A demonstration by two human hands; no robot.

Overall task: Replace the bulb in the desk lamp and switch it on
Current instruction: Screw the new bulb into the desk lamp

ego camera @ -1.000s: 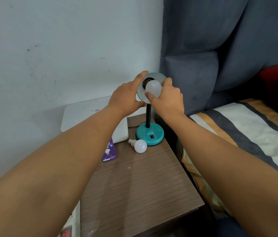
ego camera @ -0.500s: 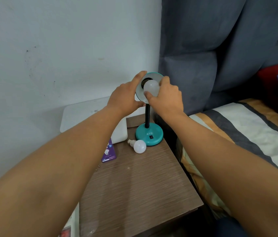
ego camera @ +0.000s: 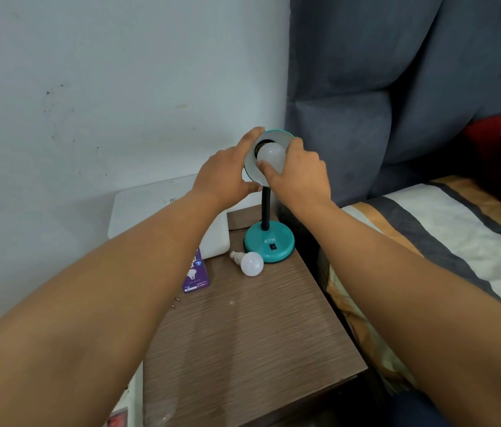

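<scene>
Head view: the left hand [ego camera: 226,177] grips the rim of the teal round lamp shade [ego camera: 286,137], steadying it; the right hand [ego camera: 296,177] pinches the frosted white globe bulb [ego camera: 270,154] seated at the shade's dark socket. Advice: keep the bulb square to the socket, turn lightly, and stop at resistance. Count: two bulbs, the second white bulb [ego camera: 250,262] lying on the brown wood-grain bedside table [ego camera: 243,334] touching the teal round lamp base [ego camera: 269,241]; one lamp; one black rocker switch [ego camera: 272,247]; one purple bulb carton [ego camera: 196,274].

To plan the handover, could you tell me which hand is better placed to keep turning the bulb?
The right hand: its fingers already grip the bulb, while the left hand steadies the shade.
</scene>
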